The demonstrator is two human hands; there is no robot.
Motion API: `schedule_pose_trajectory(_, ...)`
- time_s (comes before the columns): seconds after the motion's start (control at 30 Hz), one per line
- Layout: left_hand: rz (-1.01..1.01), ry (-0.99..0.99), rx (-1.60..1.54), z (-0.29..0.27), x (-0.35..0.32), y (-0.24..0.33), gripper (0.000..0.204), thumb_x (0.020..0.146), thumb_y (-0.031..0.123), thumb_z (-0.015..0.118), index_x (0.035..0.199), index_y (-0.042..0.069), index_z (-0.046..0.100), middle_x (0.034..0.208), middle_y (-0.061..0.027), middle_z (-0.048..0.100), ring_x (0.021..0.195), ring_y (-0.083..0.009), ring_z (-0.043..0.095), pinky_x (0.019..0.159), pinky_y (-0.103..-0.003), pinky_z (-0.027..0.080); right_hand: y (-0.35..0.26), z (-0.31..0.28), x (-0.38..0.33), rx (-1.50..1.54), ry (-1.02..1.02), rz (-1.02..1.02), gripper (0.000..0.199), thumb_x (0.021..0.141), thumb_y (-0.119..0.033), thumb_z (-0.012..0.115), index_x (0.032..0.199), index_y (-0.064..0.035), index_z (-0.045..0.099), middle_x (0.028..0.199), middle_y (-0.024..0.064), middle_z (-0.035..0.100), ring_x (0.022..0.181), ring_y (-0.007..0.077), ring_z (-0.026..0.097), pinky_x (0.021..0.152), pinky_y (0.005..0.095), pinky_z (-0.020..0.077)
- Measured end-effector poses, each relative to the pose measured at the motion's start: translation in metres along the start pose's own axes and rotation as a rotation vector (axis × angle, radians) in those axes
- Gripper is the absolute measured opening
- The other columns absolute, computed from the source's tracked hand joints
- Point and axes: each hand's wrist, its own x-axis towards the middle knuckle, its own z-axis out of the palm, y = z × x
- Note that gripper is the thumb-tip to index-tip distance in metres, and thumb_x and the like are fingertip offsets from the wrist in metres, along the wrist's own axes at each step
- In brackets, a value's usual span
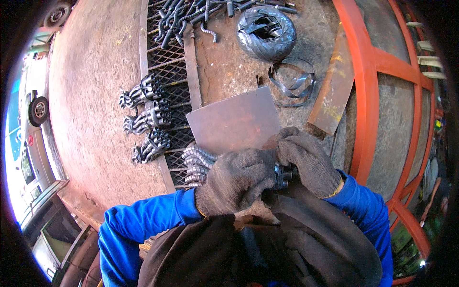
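Note:
Both hands wear grey knit gloves and meet just above my lap. My left hand [236,179] is closed around a bundle of bent ribbed steel hooks [195,165] whose curved ends stick out to its left. My right hand [306,160] grips the same bundle from the right, where a few rod ends [283,176] show between the gloves. A flat rusty steel plate [234,122] lies right behind the hands.
Three tied bundles of hooks [146,117] lie on a metal grating [174,71] to the left. Loose hooks [191,16], a coil of black wire [266,32] and strap loops [292,82] sit farther back. An orange steel frame [366,86] runs along the right.

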Motion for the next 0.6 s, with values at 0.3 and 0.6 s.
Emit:
schedule_pose_trajectory(0.3,-0.117,-0.071,-0.003,-0.010,0.007,0.003,0.021,0.086,0.010,0.064,0.107,0.006,0.066,0.103,-0.0167,0.062,0.094,-0.0363,0.062,0.081,-0.044,0.051,-0.009,-0.002,-0.008,0.092,0.007,0.212,0.019,0.097,-0.013,0.052,0.083,-0.0032,0.060,0.081,0.0068,0.057,0.078,0.0215,0.058,0.073,0.0329,0.0465)
schedule_pose_trajectory(0.6,0.177,-0.085,0.322,-0.003,0.031,-0.036,0.026,0.088,0.013,0.055,0.107,-0.001,0.065,0.104,-0.0250,0.062,0.091,-0.0416,0.060,0.081,-0.048,0.050,-0.013,-0.006,-0.025,-0.715,-0.249,-0.588,0.014,0.073,-0.021,0.071,0.084,-0.0132,0.066,0.092,0.0065,0.061,0.089,0.0284,0.059,0.075,0.0423,0.0469)
